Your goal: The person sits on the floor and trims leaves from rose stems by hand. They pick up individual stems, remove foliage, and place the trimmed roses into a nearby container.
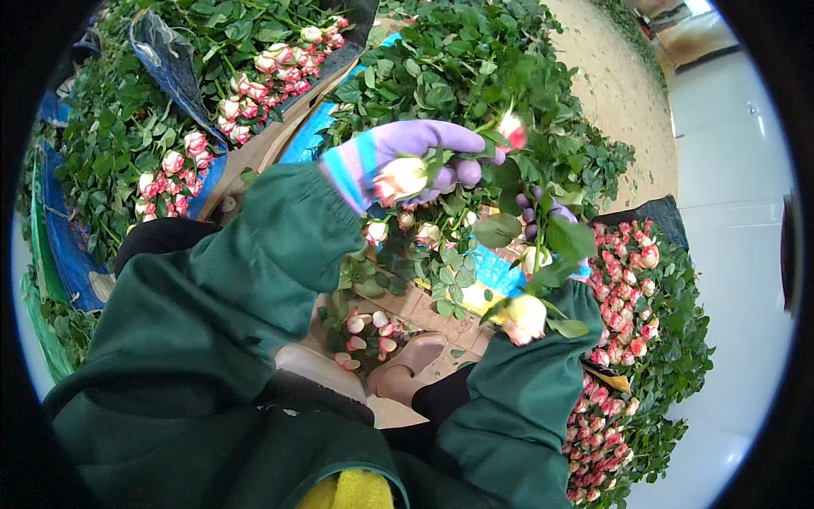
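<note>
My left hand (445, 153), in a purple-coated knit glove, has its fingers curled around a cut rose. The white-and-pink bloom (402, 179) of that rose lies by the glove's cuff. Just past the fingertips is a blurred red-and-white rose (512, 131); whether I hold it is unclear. Lower on the right, my right hand (550, 213), gloved alike, closes on leafy rose stems. Their pale blooms, one larger (524, 318) and one smaller (535, 259), hang over my wrist, and leaves hide much of this hand.
A leafy heap of cut roses (439, 83) lies before me. Bundled roses in dark wraps lie at the left (254, 95) and right (620, 286). Loose petals (369, 331) and leaves litter the floor by my shoe (410, 366). A white wall (731, 223) borders the right side.
</note>
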The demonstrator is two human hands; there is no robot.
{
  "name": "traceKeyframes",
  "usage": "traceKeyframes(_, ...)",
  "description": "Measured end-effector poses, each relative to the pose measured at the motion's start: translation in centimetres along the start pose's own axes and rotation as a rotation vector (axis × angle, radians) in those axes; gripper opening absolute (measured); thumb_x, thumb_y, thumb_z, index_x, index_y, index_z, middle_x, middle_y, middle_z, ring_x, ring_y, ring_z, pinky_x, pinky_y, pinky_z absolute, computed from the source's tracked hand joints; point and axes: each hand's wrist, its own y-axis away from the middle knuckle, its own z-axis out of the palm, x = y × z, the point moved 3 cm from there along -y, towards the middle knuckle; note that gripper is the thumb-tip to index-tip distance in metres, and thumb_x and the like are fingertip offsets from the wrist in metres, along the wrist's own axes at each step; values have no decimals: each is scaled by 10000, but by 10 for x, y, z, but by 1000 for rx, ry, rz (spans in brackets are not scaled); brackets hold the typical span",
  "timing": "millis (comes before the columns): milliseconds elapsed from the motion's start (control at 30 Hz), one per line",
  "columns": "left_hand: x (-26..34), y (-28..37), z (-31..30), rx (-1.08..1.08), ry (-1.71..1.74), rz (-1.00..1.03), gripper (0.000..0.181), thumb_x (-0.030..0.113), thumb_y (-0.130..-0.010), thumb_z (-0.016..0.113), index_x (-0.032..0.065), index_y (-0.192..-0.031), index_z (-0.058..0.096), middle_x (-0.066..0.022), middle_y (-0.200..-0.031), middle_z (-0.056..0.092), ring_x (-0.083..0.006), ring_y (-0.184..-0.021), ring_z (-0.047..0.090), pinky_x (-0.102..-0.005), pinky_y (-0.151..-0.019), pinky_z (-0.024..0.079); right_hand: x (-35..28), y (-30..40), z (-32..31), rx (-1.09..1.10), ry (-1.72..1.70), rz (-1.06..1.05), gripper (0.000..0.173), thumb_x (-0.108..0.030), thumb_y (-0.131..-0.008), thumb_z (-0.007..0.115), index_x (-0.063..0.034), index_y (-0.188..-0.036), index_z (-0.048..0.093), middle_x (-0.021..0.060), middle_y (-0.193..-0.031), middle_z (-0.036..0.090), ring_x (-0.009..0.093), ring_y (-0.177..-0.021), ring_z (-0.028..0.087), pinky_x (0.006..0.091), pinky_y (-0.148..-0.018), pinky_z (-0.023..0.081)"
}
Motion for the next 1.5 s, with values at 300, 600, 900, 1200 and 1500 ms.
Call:
traceKeyframes(300,-37,66,-37,269,-353,204,317,234,-864,457,-11,-1048,536,-99,-741,627,-120,-429,524,-228,-411,420,-17,119,51,184,115,-154,318,-313,-874,501,-24,-994,558,56,-757,620,59,-503,509,182,-396,384)
traceKeyframes(600,-84,68,-49,226,77,90,291,196,-890,448,6,-1106,487,-98,-817,624,-134,-527,581,-214,-413,450,-3,163,94,319,171,-474,218,-247,-875,524,-32,-905,548,91,-718,617,93,-481,530,198,-386,382)
traceKeyframes(900,-43,210,47,-412,153,457,305,153,-897,387,-79,-1077,467,-190,-676,594,-190,-480,573,-253,-431,454,66,-66,3,554,958,-357,180,-173,-779,559,1,-765,601,75,-578,559,168,-457,521,306,-434,394)
traceKeyframes(1200,-97,200,17,105,-59,74,311,197,-901,421,-20,-1115,482,-134,-855,608,-196,-715,607,-284,-638,488,-4,118,102,331,165,-513,263,-204,-849,529,13,-995,559,114,-817,636,121,-536,576,186,-401,387)
traceKeyframes(1500,-118,152,7,155,-192,9,273,293,-882,467,66,-996,568,-14,-748,612,-78,-562,549,-175,-431,412,56,156,132,-270,110,-142,393,-235,-896,449,52,-1163,479,38,-780,618,47,-548,491,149,-408,333)
